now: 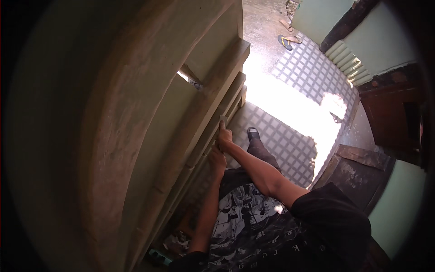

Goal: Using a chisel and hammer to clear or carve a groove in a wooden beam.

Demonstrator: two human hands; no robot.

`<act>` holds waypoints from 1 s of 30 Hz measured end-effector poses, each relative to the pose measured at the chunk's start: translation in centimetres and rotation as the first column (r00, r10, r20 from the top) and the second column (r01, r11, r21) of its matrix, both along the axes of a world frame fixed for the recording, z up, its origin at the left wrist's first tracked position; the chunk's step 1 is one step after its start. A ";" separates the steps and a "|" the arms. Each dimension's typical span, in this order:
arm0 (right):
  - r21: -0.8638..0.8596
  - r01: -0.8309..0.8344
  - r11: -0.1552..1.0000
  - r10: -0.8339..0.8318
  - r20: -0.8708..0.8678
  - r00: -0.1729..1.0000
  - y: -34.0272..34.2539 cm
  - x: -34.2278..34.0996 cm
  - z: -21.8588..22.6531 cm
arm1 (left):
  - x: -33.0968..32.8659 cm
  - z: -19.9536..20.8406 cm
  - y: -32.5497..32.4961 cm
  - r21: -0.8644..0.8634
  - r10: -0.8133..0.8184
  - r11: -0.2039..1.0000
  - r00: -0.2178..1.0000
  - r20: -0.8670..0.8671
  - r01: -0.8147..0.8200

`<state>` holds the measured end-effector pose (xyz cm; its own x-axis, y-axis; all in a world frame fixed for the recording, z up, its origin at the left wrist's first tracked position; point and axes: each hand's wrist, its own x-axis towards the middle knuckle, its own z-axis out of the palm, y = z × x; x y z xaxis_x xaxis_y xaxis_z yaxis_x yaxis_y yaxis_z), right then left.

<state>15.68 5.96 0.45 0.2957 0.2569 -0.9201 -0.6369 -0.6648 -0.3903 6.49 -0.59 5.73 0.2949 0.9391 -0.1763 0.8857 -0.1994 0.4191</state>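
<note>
Right hand up front, index finger stretched along a small, pale, flat piece, the others curled in a grip on it, at the floor-side edge of the long, cream-painted, stepped frame, towards its far end. Left hand just behind; its fingers' hold, can't tell!

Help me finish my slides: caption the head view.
Right hand and left hand close together at pale rails, above a partly sunlit checked floor.
</note>
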 end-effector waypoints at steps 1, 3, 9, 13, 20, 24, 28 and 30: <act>-0.007 0.003 1.000 -0.003 0.012 1.000 0.1 0.0 0.4 | -0.1 0.0 0.2 -0.002 -0.001 1.000 0.999 -0.048 0.001; 0.015 0.032 0.999 -0.032 -0.001 0.999 0.1 0.0 1.3 | -0.6 -0.3 0.4 0.064 -0.076 0.995 0.994 -0.079 0.081; 0.071 0.215 0.974 -0.212 -0.057 0.976 0.1 -1.3 4.2 | -2.6 -1.5 0.7 0.072 -0.041 0.996 0.986 -0.159 0.053; 0.060 0.108 0.992 -0.110 0.027 0.994 -0.6 -2.8 2.9 | -3.4 -2.7 -0.1 -0.010 0.001 1.000 0.978 -0.207 -0.003; 0.072 0.154 0.986 -0.157 0.052 0.986 1.7 2.2 0.7 | 2.3 -2.5 2.1 0.097 0.086 0.993 0.978 -0.192 -0.068; 0.247 0.149 0.958 -0.046 -0.376 0.925 3.3 12.8 1.7 | 11.6 -0.3 3.9 0.014 0.200 0.979 0.978 0.055 -0.201; 0.305 0.055 0.951 0.052 -0.331 0.942 4.7 15.9 1.8 | 15.0 1.1 5.4 -0.172 0.372 0.921 0.920 0.122 -0.349; 0.292 0.042 0.955 0.061 -0.335 0.940 5.0 15.3 1.5 | 14.5 1.1 5.8 -0.190 0.383 0.913 0.919 0.096 -0.361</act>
